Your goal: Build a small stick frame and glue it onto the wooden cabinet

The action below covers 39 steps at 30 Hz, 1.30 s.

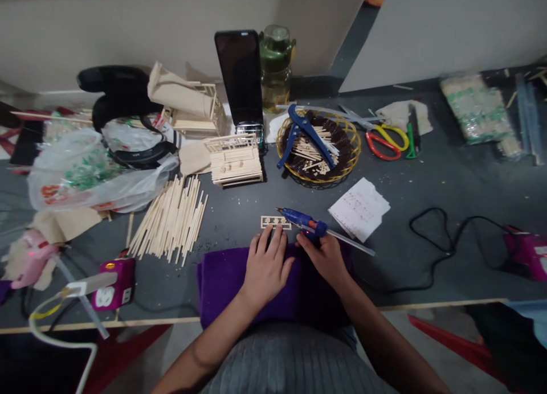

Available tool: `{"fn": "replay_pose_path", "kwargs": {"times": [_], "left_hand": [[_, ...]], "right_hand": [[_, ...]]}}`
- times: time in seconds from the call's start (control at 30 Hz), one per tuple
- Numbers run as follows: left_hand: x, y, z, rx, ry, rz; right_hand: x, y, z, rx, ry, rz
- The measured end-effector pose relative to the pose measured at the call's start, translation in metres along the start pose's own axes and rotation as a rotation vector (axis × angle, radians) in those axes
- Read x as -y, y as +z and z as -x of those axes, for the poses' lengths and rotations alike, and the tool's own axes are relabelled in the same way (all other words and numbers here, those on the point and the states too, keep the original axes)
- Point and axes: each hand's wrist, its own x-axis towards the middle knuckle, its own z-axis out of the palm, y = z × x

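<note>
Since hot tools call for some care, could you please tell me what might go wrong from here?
The blue glue gun in the right hand shows a red light and points its tip close to the left hand's fingertips, so a slip might burn them. Those fingertips rest at the small wooden frame, whose thin strips could shift if pressed. The looped black cord on the right might snag.

Pale wall (128, 18), dark grey tabletop (427, 183), grey floor (182, 340), dim light

blue glue gun (304, 220), pale tan stick frame (276, 220), purple cloth (222, 286), dark grey table (405, 200), red-and-yellow scissors (386, 140)
</note>
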Motion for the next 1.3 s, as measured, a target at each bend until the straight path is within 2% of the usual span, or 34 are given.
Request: {"fn": "replay_pose_path", "kwargs": {"times": [1.3], "left_hand": [[0.0015, 0.0023, -0.0001, -0.005, 0.005, -0.009]], "right_hand": [[-0.0025, 0.0024, -0.0001, 0.032, 0.027, -0.005]]}}
